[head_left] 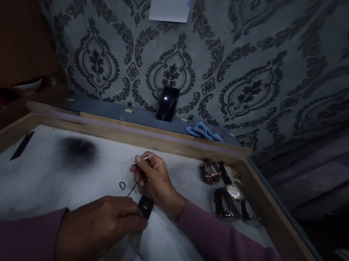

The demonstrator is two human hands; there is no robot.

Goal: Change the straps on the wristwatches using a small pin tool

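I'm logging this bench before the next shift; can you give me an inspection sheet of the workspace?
Surface: white sheet in a wooden tray, with a dark smudge.
Job's things: small black watch; thin tool.
Clutter: wristwatches at right; small ring; flat black strip.
Grips: left hand holds the watch; right hand pinches the tool.
Cables: nothing seen.
Surroundings: patterned wallpaper, phone, blue cloth, white note.

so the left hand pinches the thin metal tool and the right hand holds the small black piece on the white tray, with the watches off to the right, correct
Not quite: the hands are swapped. In the head view, the right hand pinches the thin metal tool, and the left hand holds the small black piece on the wood-framed white tray. The watches do lie to the right.
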